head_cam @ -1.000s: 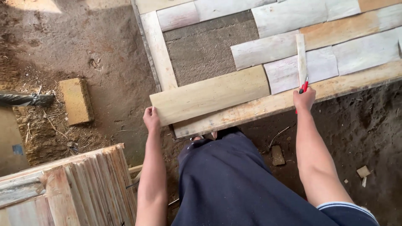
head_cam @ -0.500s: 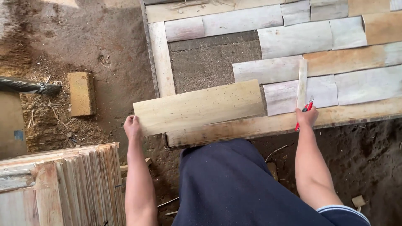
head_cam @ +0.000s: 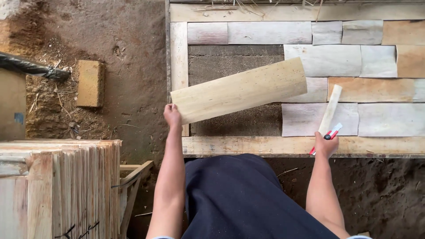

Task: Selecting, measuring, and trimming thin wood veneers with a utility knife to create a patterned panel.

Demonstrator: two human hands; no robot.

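Left hand (head_cam: 172,116) closed on the near-left corner of a pale sheet (head_cam: 239,90), lifted and tilted over the bare gap (head_cam: 234,66) in the frame (head_cam: 179,53). Right hand (head_cam: 326,145) closed around a red cutter (head_cam: 325,138) and the lower end of a thin strip (head_cam: 330,114), resting at the frame's near rail (head_cam: 265,145).

To seat well, judged from the gap: level the sheet first, bring its left edge against the frame's left rail, then lower flat so the right end meets or overlaps the laid pieces (head_cam: 327,59) rather than riding up on them. Grip at 1 corner only, so sagging or twisting likely; support from the right hand probably needed, though that hand is occupied.

Around: a stack of similar sheets (head_cam: 62,186) at lower left, standing on edge; a block (head_cam: 90,83) on the dirt left of the frame; a dark bag (head_cam: 31,66) further left. In the way: the strip lying across 2 laid pieces near the gap's right side; blade state of the cutter not discernible.
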